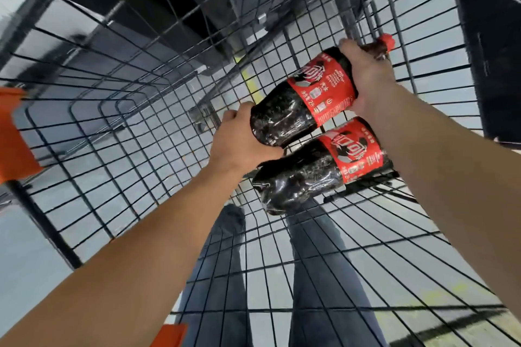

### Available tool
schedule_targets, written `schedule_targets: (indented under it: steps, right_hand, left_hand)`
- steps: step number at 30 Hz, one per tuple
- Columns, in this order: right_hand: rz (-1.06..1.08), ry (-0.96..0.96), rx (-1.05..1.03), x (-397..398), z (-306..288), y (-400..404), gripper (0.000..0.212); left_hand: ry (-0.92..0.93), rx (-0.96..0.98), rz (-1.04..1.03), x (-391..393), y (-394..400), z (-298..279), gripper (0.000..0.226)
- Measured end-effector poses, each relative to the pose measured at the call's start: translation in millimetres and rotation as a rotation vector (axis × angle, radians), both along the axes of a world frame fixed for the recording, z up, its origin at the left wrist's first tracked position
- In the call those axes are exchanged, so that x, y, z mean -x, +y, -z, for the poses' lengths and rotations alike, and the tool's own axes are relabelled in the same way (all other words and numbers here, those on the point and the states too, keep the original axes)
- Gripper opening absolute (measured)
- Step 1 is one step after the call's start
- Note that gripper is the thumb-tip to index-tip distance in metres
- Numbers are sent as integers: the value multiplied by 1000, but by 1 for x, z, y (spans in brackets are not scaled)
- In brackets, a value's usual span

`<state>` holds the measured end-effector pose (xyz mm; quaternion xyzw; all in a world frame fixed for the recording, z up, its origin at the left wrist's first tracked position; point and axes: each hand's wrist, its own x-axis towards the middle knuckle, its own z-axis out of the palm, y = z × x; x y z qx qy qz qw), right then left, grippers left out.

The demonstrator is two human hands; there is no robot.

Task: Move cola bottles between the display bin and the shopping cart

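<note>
Grey floor shows through the cart; both hands, left and right, grip one bottle above another bottle on the cart's bottom.

You hold a cola bottle whose red label carries white Chinese-style characters and small print, all too blurred to read; the second cola bottle beneath it bears the same red label, its white script equally illegible; you can make out no numbers.
</note>
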<state>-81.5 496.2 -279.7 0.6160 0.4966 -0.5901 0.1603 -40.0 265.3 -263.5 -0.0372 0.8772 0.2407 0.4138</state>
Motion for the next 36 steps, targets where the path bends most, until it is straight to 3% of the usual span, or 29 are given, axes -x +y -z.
schedule_targets:
  steps: [5, 9, 15, 19, 27, 29, 32, 36]
  right_hand:
    - [47, 202, -68, -15, -32, -10, 66]
    - [68, 338, -73, -23, -91, -33, 93]
    - [128, 561, -75, -57, -201, -88, 92]
    - [104, 630, -111, -85, -279, -135, 116]
    - [-20, 752, -113, -136, -378, -216, 73]
    - [-82, 773, -94, -148, -398, -239, 81]
    - [-173, 819, -53, -169, -422, -272, 114]
    - [-280, 867, -32, -207, -443, -314, 93]
  left_hand:
    - [151, -29, -61, -15, -9, -23, 114]
    - [275, -56, -65, -17, -29, -65, 103]
    - [449, -127, -15, -31, -86, -157, 102]
    - [571, -170, 10, -50, -131, -220, 107]
    - [772, -172, -71, -111, -218, -305, 102]
    - [833, -162, -129, -133, -237, -318, 99]
    - [902, -128, -212, -169, -264, -336, 96]
    - [976, -67, -298, -228, -304, -355, 100]
